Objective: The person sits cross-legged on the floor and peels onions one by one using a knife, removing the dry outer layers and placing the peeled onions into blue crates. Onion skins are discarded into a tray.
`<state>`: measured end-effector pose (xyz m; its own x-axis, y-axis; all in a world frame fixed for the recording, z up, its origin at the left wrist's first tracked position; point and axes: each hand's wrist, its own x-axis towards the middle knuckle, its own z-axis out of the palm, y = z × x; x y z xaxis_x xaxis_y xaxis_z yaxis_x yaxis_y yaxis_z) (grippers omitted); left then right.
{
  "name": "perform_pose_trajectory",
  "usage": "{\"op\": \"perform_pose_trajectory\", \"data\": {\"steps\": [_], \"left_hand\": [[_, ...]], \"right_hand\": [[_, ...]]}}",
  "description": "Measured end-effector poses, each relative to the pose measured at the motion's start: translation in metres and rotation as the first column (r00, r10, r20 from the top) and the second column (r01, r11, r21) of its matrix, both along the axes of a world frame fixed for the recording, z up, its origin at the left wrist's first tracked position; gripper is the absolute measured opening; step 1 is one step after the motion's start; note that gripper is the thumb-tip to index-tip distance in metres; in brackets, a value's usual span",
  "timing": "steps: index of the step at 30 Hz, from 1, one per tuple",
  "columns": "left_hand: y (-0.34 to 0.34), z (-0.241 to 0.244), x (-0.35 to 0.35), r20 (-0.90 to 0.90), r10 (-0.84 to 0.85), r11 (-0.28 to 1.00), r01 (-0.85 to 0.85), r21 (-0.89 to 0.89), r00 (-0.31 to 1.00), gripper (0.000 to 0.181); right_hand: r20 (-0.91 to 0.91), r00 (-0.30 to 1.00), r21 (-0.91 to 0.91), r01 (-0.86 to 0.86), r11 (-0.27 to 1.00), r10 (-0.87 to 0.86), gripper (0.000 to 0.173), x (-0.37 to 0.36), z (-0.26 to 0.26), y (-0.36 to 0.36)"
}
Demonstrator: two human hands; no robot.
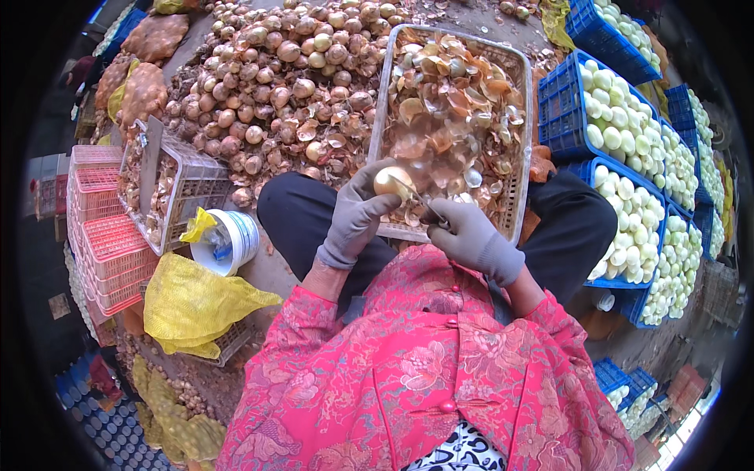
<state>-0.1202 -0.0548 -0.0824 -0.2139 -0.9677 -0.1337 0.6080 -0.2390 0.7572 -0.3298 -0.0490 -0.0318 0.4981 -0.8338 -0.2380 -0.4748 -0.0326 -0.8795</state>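
My left hand [360,215], in a grey glove, holds a yellow onion [394,181] near the front edge of a plastic crate [526,147]. In my gloved right hand [465,232] is a small knife [419,199], its blade against or close to the onion's right side; exact contact cannot be told. Under and beyond both hands, loose onion skins [453,106] fill the crate, which stands between my knees. A large heap of unpeeled onions [283,88] lies on the floor at the crate's left.
Blue crates [556,112] of peeled onions [618,118] stand along the right. At left are a tilted crate [200,176] with skins, a white bucket [241,241], stacked pink crates [118,253] and a yellow mesh sack [200,300]. Filled mesh sacks [144,88] lie at the upper left.
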Motion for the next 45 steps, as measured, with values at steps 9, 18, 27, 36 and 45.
{"op": "perform_pose_trajectory", "data": {"steps": [9, 18, 27, 36, 45], "left_hand": [[-0.003, -0.018, -0.001, -0.147, 0.075, 0.995, -0.064, 0.078, 0.986, 0.052], [0.003, -0.001, -0.021, 0.186, 0.093, 0.996, -0.093, -0.011, 0.978, 0.051], [0.005, 0.0, -0.022, -0.103, -0.028, 0.993, 0.04, 0.113, 0.994, 0.054], [0.008, 0.032, -0.031, 0.271, -0.071, 0.997, 0.056, 0.06, 0.96, 0.058], [0.01, 0.018, -0.024, -0.151, -0.159, 0.981, 0.173, 0.087, 0.976, 0.059]], "right_hand": [[-0.121, 0.978, -0.248, 0.135, 0.959, -0.169, 0.011, -0.022, -0.028, 0.033], [-0.342, 0.923, -0.492, -0.018, 0.87, -0.174, 0.023, -0.01, -0.005, 0.021], [0.25, 0.839, 0.676, 0.206, 0.707, -0.484, 0.025, -0.008, 0.01, 0.029], [0.288, 0.847, 0.035, 0.457, 0.889, -0.446, 0.02, 0.002, 0.008, 0.006], [0.444, 0.688, 0.57, 0.278, 0.773, -0.574, 0.012, -0.01, 0.008, -0.01]]}}
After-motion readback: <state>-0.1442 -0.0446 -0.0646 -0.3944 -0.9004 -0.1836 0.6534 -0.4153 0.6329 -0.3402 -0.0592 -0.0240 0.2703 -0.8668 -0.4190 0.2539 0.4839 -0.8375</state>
